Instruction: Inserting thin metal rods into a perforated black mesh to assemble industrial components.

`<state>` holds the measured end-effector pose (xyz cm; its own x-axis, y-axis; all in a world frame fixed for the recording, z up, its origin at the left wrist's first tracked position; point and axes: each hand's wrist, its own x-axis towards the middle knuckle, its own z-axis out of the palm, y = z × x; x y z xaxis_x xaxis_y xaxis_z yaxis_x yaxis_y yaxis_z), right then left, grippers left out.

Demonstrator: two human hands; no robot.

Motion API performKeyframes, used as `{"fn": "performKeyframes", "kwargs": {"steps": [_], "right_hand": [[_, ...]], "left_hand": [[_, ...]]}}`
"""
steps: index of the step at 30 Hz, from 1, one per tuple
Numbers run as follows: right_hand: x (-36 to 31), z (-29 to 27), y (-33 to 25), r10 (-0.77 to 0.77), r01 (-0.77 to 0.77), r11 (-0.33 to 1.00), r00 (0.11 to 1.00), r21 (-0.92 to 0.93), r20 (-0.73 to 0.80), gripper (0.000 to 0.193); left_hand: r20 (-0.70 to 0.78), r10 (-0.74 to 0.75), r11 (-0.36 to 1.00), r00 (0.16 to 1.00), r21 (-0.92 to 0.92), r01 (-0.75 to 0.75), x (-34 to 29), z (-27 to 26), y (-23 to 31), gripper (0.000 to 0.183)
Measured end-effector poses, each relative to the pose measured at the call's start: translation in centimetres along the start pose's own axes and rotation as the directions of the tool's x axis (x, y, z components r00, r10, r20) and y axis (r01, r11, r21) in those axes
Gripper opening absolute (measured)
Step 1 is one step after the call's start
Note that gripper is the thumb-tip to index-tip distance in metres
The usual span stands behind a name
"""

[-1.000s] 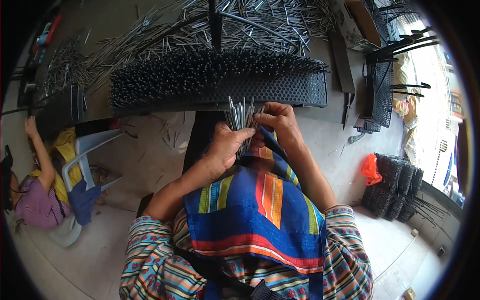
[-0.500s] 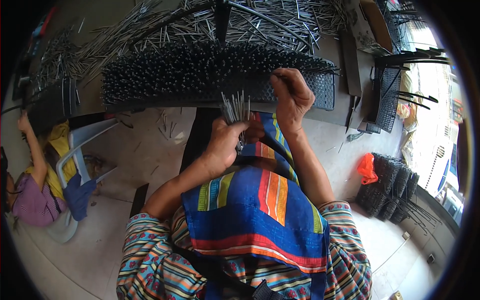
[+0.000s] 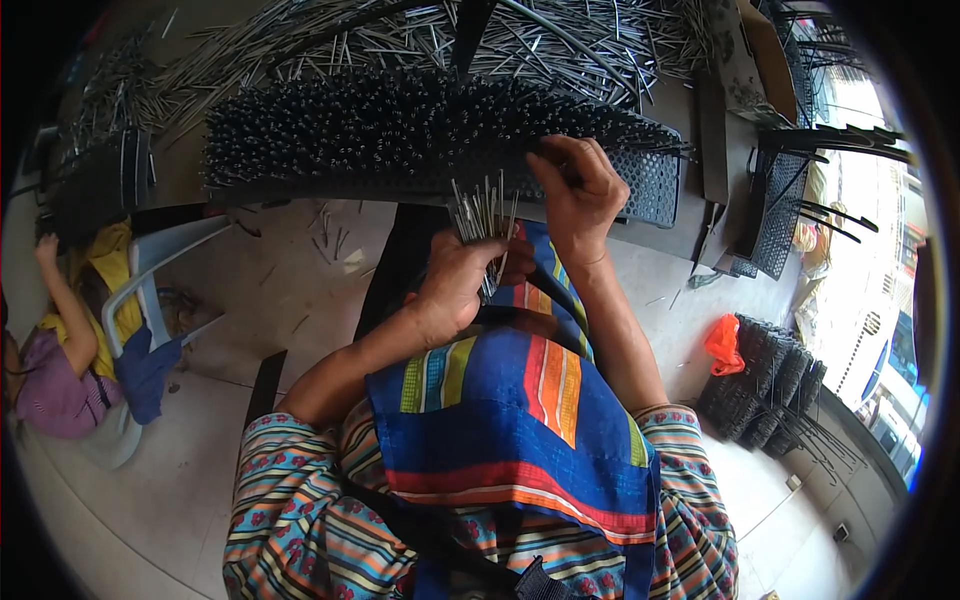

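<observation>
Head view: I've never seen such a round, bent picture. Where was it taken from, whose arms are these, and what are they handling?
No robot here: this is a person working bare-handed. A wide fisheye camera worn on the head looks down, which is why straight edges bend. The left hand holds a bundle of thin metal rods. The right hand is at the perforated black rack, which is crowded with thin upright pieces; whether that hand holds one, I cannot tell. Beyond the rack, loose rods lie heaped on the table. Another person is at the far left.
</observation>
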<state>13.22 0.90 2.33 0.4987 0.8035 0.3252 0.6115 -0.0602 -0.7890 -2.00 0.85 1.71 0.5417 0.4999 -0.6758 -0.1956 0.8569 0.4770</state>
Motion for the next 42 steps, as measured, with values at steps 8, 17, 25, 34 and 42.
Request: {"fn": "performKeyframes", "kwargs": {"steps": [8,17,25,34,42], "right_hand": [[1.9,-0.1,-0.3,-0.047,0.051,0.995,0.998,-0.085,0.051,0.011],[2.2,0.1,-0.8,-0.115,0.125,0.988,0.988,-0.094,0.105,0.016],[1.9,0.0,-0.4,-0.159,0.167,0.985,0.977,-0.046,0.145,0.023],[1.9,-0.6,-0.8,-0.271,0.313,0.941,0.925,-0.128,0.267,0.026],[-0.1,-0.9,-1.3,-0.275,0.291,0.937,0.956,-0.194,0.104,0.020]], "left_hand": [[-0.028,-0.107,0.991,0.994,-0.079,0.104,0.5,-0.5,0.0,0.017],[-0.015,-0.101,0.992,0.995,-0.081,0.100,0.4,-0.5,0.2,0.020],[-0.034,-0.088,0.995,0.996,-0.056,0.086,0.4,-0.5,0.3,0.018],[-0.024,-0.113,0.990,0.993,-0.087,0.110,0.5,-0.6,0.2,0.016],[0.032,-0.081,0.979,0.996,-0.187,0.086,0.7,-1.0,0.1,0.017]]}}
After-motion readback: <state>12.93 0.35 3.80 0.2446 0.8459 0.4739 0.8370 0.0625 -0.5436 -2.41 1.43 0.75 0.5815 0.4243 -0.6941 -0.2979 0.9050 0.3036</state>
